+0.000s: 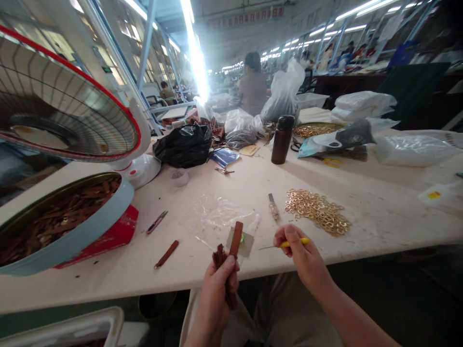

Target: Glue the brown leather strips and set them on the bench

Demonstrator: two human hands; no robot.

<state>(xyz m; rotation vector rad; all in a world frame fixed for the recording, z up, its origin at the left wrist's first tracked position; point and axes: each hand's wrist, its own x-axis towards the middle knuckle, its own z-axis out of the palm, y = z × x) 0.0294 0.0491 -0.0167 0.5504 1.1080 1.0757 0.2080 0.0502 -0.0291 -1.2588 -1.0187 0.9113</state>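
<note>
The left hand point(220, 282) rises from the lap, fingers clenched around several brown leather strips point(231, 250) at the pale surface point(379, 212) edge; the right hand point(302, 253), palm down, pinches one yellow-handled needle tool point(285, 244); one more strip point(167, 254) lies apart.

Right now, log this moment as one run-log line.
left hand: holds brown leather strips | right hand: holds yellow-handled needle tool | brass rings: piled on table

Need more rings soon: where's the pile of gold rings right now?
In the head view, the pile of gold rings lies on the table, right of centre, just beyond the right hand and beside the small brush.
</note>
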